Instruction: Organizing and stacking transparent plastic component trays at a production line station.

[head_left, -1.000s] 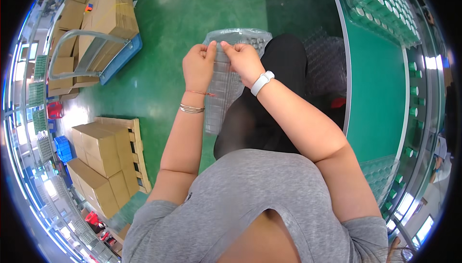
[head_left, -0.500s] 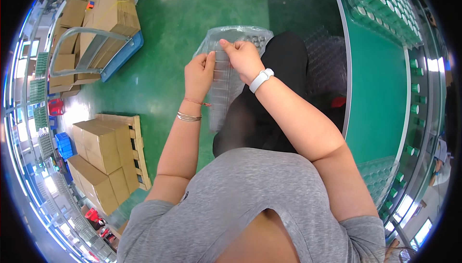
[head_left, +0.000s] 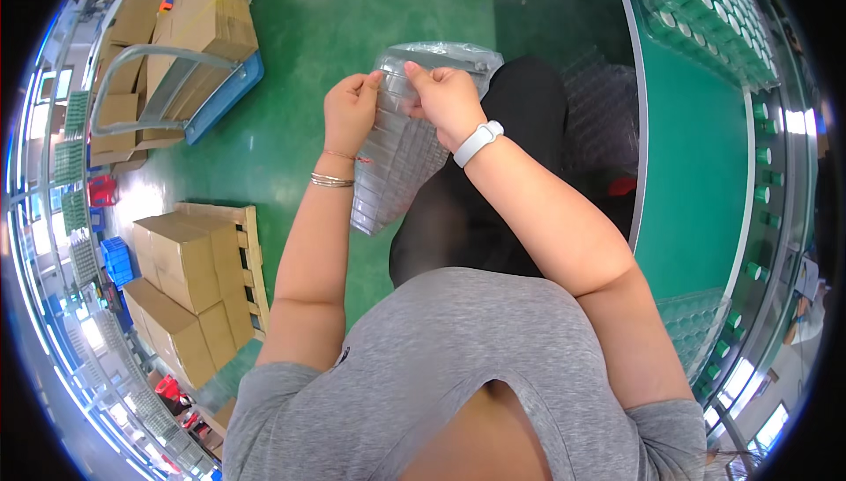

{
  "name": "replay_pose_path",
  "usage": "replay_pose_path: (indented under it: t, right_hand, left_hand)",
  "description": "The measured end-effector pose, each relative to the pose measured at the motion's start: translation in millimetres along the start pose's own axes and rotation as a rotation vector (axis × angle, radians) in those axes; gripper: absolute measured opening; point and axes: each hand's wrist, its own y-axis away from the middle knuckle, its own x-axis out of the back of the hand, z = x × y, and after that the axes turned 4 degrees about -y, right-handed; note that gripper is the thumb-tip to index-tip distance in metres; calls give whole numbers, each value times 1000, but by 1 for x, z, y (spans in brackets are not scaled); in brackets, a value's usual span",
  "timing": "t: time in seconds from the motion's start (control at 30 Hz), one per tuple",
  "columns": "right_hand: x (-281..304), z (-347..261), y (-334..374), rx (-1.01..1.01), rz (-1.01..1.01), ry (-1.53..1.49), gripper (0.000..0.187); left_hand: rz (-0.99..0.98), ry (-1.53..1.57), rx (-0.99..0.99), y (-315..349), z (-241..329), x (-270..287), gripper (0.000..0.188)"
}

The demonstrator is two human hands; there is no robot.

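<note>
Before my legs, a clear plastic tray bundle (head_left: 395, 164) stands at a tilt, ribbed along its side, with shiny clear film around its far end. My left hand (head_left: 350, 111) pinches its left edge between thumb and fingers. Close beside it, my right hand (head_left: 448, 104) is closed on the upper part of the same bundle, thumb pointing up and left. Whether the hands grip the film or the tray edges themselves cannot be made out. The bundle's right side is partly behind my right hand and knee.
On the right runs a green-topped table (head_left: 692, 173) with green-and-white containers (head_left: 714, 5) in clear trays at its far end. More clear trays (head_left: 599, 111) lie under it. To the left stand a blue cart (head_left: 225, 98) with flat cardboard and a pallet (head_left: 256, 261) with boxes (head_left: 189, 261).
My left hand has moved left and slightly away from me. The bundle's near end has swung left, so more of its ribbed side shows. My right hand has barely moved.
</note>
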Motion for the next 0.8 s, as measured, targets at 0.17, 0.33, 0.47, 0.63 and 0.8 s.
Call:
replay_pose_path:
  t: [0.17, 0.33, 0.47, 0.63, 0.8]
  right_hand:
    - [-7, -2, 2, 4, 0, 11, 34]
    - [-5, -8, 3, 4, -25, 86, 31]
    - [4, 13, -1, 236, -49, 181, 28]
    - [5, 61, 34, 268, -288, 463, 47]
    - [-5, 62, 26, 441, -264, 736, 46]
  left_hand:
    - [-1, -50, -30, -13, -8, 8, 34]
    - [12, -78, -64, -16, 6, 11, 37]
    - [87, -145, -120, -24, 5, 4, 39]
    - [392, -262, -160, -34, -1, 16, 45]
    - [493, -316, -157, -48, -15, 20, 46]
